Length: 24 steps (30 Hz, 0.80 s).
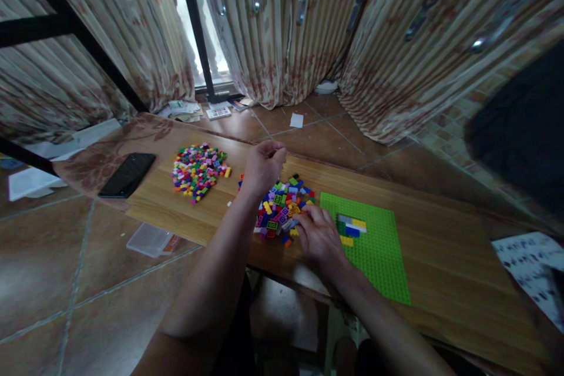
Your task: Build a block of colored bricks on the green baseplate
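1. The left hand point(263, 168) hangs above the far left edge of a loose pile of mixed plastic building bricks point(282, 207) in purple, yellow, blue, green and red. Its fingers are curled inward into a loose fist, and whether they enclose a brick cannot be told.
2. The right hand point(319, 239) rests on the near right edge of that same pile. Its fingers are stretched out narrowly to the left and their tips touch the bricks, with nothing clearly gripped.
3. The pile lies on a long light wooden board point(440, 247), between the two hands and just left of a flat green studded baseplate point(374, 258).
4. A small cluster of grey, yellow, blue and green bricks point(351, 227) sits on the baseplate's far left part, just beside the right hand.
5. A second heap of smaller multicoloured bricks point(198, 170) lies further left on the board, apart from both hands.
6. A black phone point(127, 175) lies at the board's left end.
7. A printed white sheet point(531, 270) lies at the right end.
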Tool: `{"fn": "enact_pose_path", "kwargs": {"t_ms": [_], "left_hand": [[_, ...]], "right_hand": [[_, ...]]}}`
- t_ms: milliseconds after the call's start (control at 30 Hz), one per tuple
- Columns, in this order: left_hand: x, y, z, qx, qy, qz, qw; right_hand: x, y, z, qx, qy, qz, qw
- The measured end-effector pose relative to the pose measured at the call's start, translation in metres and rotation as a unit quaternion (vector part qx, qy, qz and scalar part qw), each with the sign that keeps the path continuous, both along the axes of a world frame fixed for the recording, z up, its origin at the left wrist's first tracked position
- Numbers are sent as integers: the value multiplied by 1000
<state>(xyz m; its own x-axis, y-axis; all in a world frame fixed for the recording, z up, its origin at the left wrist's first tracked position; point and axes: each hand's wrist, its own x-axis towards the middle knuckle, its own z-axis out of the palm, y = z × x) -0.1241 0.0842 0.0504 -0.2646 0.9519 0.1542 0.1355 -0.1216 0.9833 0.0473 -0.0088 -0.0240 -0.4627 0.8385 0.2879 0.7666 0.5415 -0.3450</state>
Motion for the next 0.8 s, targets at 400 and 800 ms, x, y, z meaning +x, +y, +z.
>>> {"fn": "enact_pose_path", "kwargs": {"t_ms": [400, 800], "left_hand": [[7, -2, 1, -8, -31, -23, 999], [20, -5, -16, -6, 55, -81, 995]], "right_hand": [[2, 1, 1, -32, 23, -7, 999], [52, -6, 32, -98, 124, -37, 987]]}}
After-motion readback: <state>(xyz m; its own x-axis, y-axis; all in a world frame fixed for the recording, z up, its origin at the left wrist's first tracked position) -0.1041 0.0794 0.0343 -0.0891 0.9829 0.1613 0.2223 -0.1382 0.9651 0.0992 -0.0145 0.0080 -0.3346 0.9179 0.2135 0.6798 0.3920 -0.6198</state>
